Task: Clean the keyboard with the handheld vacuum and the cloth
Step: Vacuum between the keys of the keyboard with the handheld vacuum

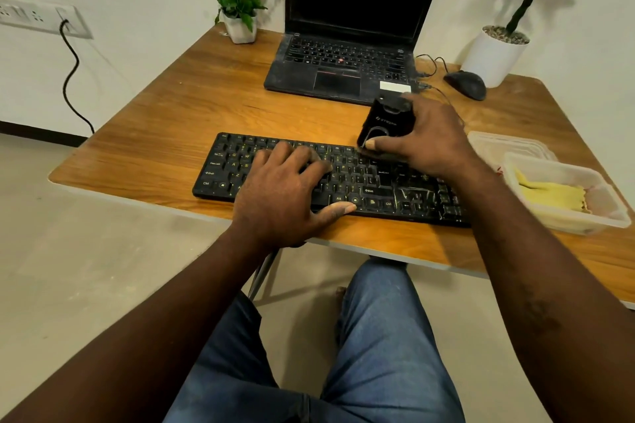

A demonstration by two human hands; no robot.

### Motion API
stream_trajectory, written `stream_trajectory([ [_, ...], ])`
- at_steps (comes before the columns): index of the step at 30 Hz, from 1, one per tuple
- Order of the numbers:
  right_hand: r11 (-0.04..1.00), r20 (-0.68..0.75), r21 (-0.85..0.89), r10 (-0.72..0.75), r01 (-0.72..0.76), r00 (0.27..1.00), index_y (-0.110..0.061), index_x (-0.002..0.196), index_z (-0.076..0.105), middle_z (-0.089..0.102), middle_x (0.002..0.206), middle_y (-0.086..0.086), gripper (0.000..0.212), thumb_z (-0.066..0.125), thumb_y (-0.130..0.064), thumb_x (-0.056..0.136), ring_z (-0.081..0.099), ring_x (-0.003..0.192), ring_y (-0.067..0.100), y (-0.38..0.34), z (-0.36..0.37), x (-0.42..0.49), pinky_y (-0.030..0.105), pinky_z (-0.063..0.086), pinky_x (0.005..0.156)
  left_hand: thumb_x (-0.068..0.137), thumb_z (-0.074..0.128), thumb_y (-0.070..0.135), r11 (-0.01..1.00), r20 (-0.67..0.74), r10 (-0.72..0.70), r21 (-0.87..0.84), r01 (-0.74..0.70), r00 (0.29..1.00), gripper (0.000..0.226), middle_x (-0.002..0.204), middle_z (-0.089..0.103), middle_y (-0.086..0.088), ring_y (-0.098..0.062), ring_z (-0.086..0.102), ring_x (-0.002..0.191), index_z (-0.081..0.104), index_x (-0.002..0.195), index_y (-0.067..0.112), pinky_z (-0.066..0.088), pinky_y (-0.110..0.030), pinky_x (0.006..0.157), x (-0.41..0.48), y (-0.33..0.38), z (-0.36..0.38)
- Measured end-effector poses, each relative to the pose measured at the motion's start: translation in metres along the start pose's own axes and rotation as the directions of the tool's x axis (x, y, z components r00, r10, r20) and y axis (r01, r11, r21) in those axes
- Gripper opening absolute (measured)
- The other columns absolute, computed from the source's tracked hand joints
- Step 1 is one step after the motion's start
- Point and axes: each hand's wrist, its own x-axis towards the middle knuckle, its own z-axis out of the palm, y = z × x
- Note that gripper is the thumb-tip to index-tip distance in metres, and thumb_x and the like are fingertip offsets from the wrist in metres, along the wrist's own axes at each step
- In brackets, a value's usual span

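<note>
Head view, seated person at a wooden table point(154, 134).

1. Keyboard point(378, 182): black, lying lengthwise near the front edge of the table. Pale dusty streaks show on its right part.
2. Left grip point(285, 196): released, palm down. The fingers are spread straight over the left-centre keys, and the thumb rests by the bottom row.
3. Right grip point(426, 137): grasping the vacuum point(388, 124), with the thumb curled at its lower front and the fingers wrapped over its right side.
4. Vacuum: small, black, tilted. Its lower end is at the far rows of the keyboard, right of centre. Motion blur hides whether it touches the keys.
5. Cloth point(553, 196): yellow, crumpled inside a clear tub point(567, 220) on the table just right of the keyboard.
6. Lid point(498, 142): clear, lying flat just behind the tub.
7. Laptop point(343, 72): black, open, with a dark screen and a dusty deck. It stands behind the keyboard.
8. Mouse point(465, 84): black, corded, right of the laptop.
9. Flowers point(240, 27): white blooms in a white pot at the far left corner of the table.
10. Plant point(491, 55): green, in a white round pot at the far right, just behind the mouse.
11. Socket point(41, 15): on the left wall, with a black cable point(70, 72) hanging down from it.
12. Jeans point(388, 354): blue, on the person's legs below the table edge.
</note>
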Motion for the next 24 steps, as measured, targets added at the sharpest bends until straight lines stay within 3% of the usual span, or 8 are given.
stream_trajectory([
  [2,0.997,0.094,0.074,-0.011,0.004,0.995,-0.024,0.132,0.061,0.064,0.104,-0.02,0.067,0.091,-0.032,0.073,0.062,0.093,-0.001,0.001,0.003,-0.005,0.018,0.05,0.08,0.088,0.037,0.088,1.0,-0.011,0.002,0.0,-0.002,1.0,0.08,0.125,0.061,0.001,-0.023,0.049,0.115,0.065,0.129,0.024,0.039,-0.043,0.093,0.0,0.0,0.0],
  [3,0.999,0.072,0.053,0.002,-0.006,0.997,-0.023,0.133,0.061,0.067,0.108,-0.017,0.068,0.091,-0.033,0.073,0.063,0.094,0.0,0.005,0.003,-0.005,0.019,0.05,0.081,0.088,0.038,0.087,1.0,-0.016,0.004,-0.003,-0.004,1.0,0.08,0.124,0.062,0.001,-0.023,0.049,0.115,0.065,0.128,0.024,0.039,-0.042,0.092,0.001,0.001,0.0],
  [7,0.993,-0.16,-0.107,0.04,-0.057,0.986,-0.021,0.134,0.063,0.071,0.126,0.001,0.07,0.092,-0.039,0.073,0.067,0.111,0.019,0.017,-0.007,0.001,0.032,0.054,0.091,0.087,0.038,0.087,1.0,-0.02,0.004,-0.01,-0.004,1.0,0.08,0.124,0.062,0.001,-0.023,0.049,0.114,0.066,0.128,0.024,0.04,-0.042,0.092,0.0,0.002,0.0],
  [10,1.0,-0.025,0.028,-0.005,0.006,1.0,-0.021,0.132,0.062,0.068,0.119,-0.007,0.068,0.092,-0.035,0.072,0.065,0.108,0.014,0.014,-0.006,-0.001,0.03,0.055,0.09,0.088,0.038,0.087,1.0,-0.017,0.001,-0.008,-0.001,1.0,0.08,0.124,0.062,0.001,-0.023,0.049,0.115,0.065,0.128,0.024,0.04,-0.042,0.092,0.0,0.001,0.0],
  [12,0.998,0.074,0.019,-0.057,0.056,0.996,-0.021,0.132,0.062,0.07,0.119,-0.007,0.071,0.093,-0.035,0.07,0.067,0.106,0.013,0.014,-0.003,-0.002,0.028,0.055,0.089,0.087,0.038,0.087,1.0,-0.017,0.001,-0.009,-0.001,1.0,0.08,0.124,0.062,0.001,-0.022,0.049,0.115,0.065,0.129,0.024,0.04,-0.042,0.092,0.001,0.001,0.001],
  [18,0.998,0.036,-0.056,-0.037,0.039,0.999,-0.023,0.138,0.06,0.073,0.121,-0.001,0.076,0.092,-0.037,0.071,0.069,0.105,0.014,0.037,-0.016,-0.002,0.028,0.053,0.09,0.087,0.037,0.087,1.0,-0.014,0.001,-0.005,-0.001,1.0,0.08,0.124,0.062,0.001,-0.023,0.049,0.115,0.065,0.129,0.024,0.041,-0.042,0.092,0.001,0.001,0.001],
  [22,0.991,-0.002,-0.07,-0.113,0.113,0.994,-0.025,0.123,0.066,0.075,0.11,-0.003,0.058,0.091,-0.041,0.073,0.069,0.099,0.013,0.031,-0.005,-0.007,0.038,0.057,0.09,0.087,0.039,0.087,1.0,-0.019,0.004,0.003,-0.004,1.0,0.08,0.124,0.062,0.0,-0.023,0.049,0.114,0.065,0.128,0.024,0.04,-0.042,0.092,0.0,0.0,0.002],
  [24,0.981,-0.007,-0.094,-0.17,0.168,0.985,-0.024,0.116,0.066,0.075,0.107,-0.002,0.051,0.09,-0.041,0.074,0.068,0.098,0.014,0.023,0.005,-0.007,0.034,0.056,0.087,0.087,0.039,0.087,1.0,-0.02,0.006,0.002,-0.006,1.0,0.08,0.124,0.062,0.0,-0.023,0.05,0.114,0.065,0.128,0.024,0.04,-0.042,0.091,0.0,0.0,0.002],
])
